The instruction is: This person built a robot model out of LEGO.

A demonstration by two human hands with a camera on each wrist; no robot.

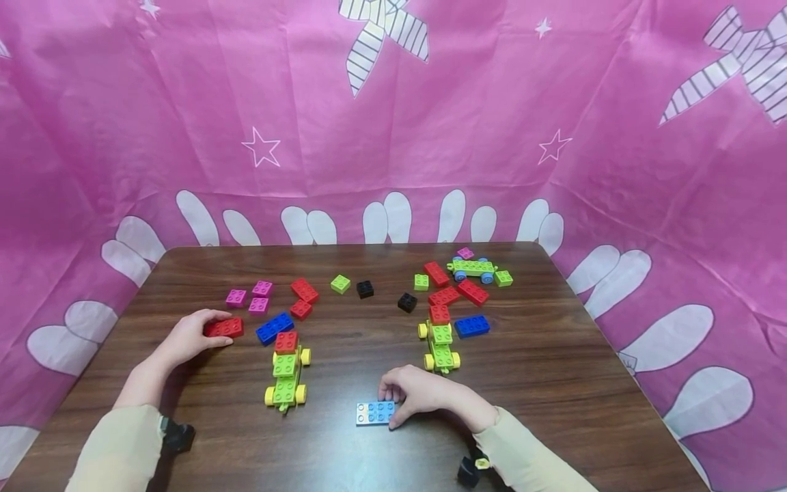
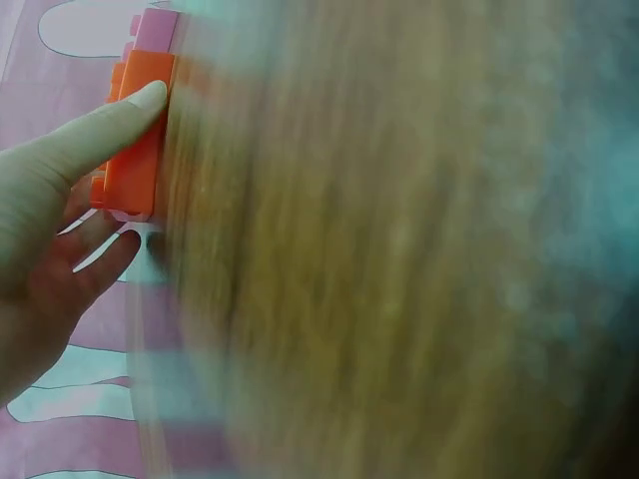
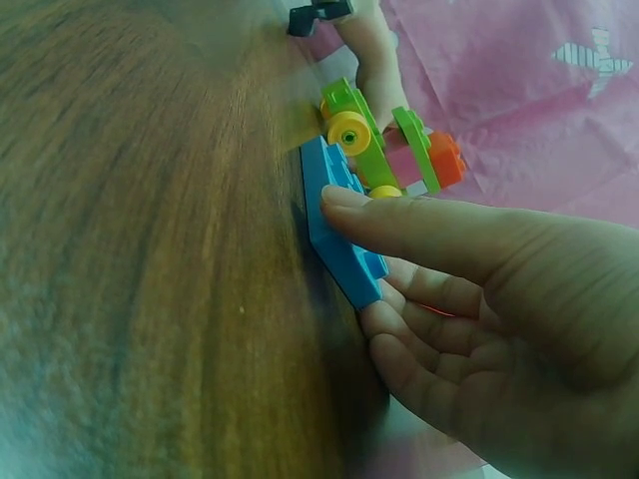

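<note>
Pinching red brick (image 1: 226, 328) in left hand (image 1: 192, 339), near pink bricks (image 1: 259, 305), pinching light-blue brick (image 1: 372, 413) by one end in right hand (image 1: 419, 393).

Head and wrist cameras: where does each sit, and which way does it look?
Head: on the head, looking forward and down at the table; left hand, right hand, sleeves show.
Left wrist: on that wrist, looking at the left hand holding a red brick.
Right wrist: on that wrist, looking at the right hand holding a light blue brick; the left arm shows beyond.
Shared by head and right wrist: the light blue brick.
</note>
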